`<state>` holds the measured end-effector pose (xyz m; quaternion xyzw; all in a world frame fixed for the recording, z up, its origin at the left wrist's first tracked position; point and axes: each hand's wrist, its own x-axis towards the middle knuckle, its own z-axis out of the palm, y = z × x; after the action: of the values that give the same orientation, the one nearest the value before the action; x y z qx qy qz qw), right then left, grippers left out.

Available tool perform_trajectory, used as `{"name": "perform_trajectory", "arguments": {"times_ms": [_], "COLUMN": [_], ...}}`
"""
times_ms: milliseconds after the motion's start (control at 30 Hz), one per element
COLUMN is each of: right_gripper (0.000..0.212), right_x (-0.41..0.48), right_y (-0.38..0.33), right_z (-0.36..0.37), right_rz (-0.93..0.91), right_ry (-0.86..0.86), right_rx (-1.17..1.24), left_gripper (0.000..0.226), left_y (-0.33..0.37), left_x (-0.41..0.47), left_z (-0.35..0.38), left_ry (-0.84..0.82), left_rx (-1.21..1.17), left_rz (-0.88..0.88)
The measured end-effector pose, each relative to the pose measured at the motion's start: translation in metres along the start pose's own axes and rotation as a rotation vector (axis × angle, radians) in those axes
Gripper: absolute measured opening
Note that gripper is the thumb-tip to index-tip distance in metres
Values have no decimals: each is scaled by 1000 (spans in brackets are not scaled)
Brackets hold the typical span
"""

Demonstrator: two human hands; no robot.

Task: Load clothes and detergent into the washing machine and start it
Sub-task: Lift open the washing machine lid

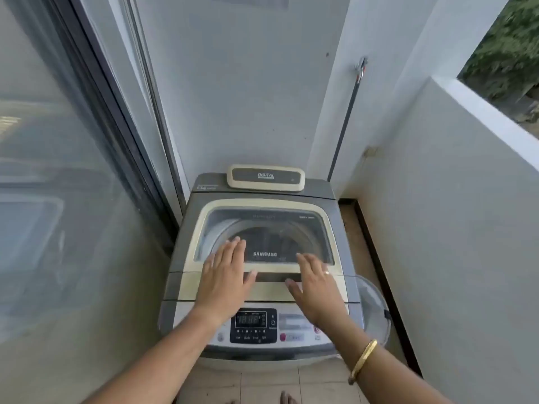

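Note:
A grey top-loading washing machine (186, 228) stands in a narrow corner below me. Its cream-framed glass lid (262, 208) lies flat and closed, and the drum shows through it. My left hand (224, 279) rests flat, fingers spread, on the lid's front left part. My right hand (316, 287), with a ring and a gold bangle on the wrist, hovers flat over the lid's front right edge. Both hands hold nothing. The control panel (253, 326) at the front shows lit digits on its display. No clothes or detergent are in view.
A glass sliding door (73, 170) runs along the left. White walls close in behind and on the right, with a low parapet (466, 199). A clear round plastic lid (373, 304) leans by the machine's right side. A hose (347, 118) runs down the back wall. Tiled floor lies below.

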<state>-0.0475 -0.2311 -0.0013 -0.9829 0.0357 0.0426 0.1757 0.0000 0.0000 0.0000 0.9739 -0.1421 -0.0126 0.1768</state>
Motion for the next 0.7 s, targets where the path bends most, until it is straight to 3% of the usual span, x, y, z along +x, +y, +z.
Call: {"name": "perform_trajectory", "arguments": {"times_ms": [133,333,700], "right_gripper": [65,31,9], "right_x": [-10,1,15], "right_y": [7,10,4], "right_z": [22,19,-3], "right_rz": [-7,-31,4], "right_ry": [-47,15,-44], "right_rx": [-74,-124,-126], "left_gripper": [64,39,29], "left_y": [-10,-9,-4], "left_x": [-18,-17,-3], "left_z": [28,29,-1], "left_ry": [-11,33,-35], "left_rx": [75,146,56], "left_rz": [31,57,55]}}
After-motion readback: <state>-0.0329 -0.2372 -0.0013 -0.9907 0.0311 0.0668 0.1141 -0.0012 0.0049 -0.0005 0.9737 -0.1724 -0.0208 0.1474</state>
